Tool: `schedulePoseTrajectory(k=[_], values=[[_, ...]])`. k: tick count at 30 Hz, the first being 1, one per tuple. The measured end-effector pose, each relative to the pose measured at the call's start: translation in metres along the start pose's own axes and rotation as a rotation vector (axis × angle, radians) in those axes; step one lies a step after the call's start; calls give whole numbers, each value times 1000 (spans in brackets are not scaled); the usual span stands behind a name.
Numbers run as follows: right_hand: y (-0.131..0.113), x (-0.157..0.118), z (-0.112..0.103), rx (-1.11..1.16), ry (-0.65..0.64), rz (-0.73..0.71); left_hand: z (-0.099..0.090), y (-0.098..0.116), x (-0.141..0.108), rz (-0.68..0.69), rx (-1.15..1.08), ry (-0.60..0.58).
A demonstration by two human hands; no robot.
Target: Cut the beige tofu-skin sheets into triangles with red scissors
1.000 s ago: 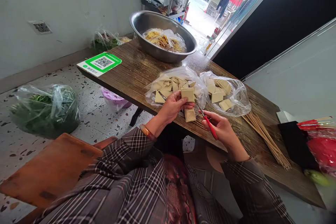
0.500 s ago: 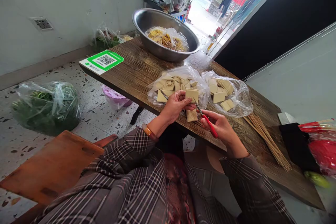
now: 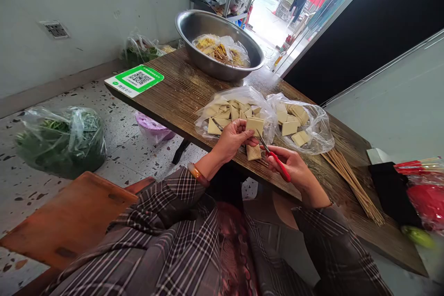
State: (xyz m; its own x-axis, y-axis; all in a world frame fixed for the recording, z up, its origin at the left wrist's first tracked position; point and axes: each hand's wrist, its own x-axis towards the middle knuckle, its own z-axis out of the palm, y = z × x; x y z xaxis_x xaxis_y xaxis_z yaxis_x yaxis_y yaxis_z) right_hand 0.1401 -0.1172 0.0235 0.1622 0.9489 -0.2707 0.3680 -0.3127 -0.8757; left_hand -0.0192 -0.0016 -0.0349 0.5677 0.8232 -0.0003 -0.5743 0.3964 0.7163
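Note:
My left hand [image 3: 237,138] pinches a pale tan tofu square [image 3: 255,126] over the near edge of the wooden table. In my right hand [image 3: 289,166] are red-handled scissors [image 3: 278,165], their blades pointing up and left against the lower right part of the square. How far the blades are apart is hard to make out. Another tan piece [image 3: 254,152] lies on the table just below. Behind my hands, a clear plastic bag [image 3: 243,95] holds several cut tofu pieces [image 3: 234,110], some triangular. A second bag [image 3: 317,129] with more tofu pieces [image 3: 290,127] lies beside it.
A large steel bowl [image 3: 222,71] with bagged food stands at the back. Bamboo skewers [image 3: 357,187] and a black cloth [image 3: 393,194] lie to the right. A green QR card [image 3: 135,80] sits at the left corner. A bag of greens [image 3: 62,143] and a wooden stool [image 3: 69,217] are on the floor.
My right hand and the scissors have shifted slightly right and down. The tofu square in my left hand has moved a touch to the right. All else stays put.

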Motion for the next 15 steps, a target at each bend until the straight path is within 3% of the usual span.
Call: schedulePoseTrajectory(k=[15], values=[[0,-1,1,-48,59,-76,1,1,-1,0,42,-4]])
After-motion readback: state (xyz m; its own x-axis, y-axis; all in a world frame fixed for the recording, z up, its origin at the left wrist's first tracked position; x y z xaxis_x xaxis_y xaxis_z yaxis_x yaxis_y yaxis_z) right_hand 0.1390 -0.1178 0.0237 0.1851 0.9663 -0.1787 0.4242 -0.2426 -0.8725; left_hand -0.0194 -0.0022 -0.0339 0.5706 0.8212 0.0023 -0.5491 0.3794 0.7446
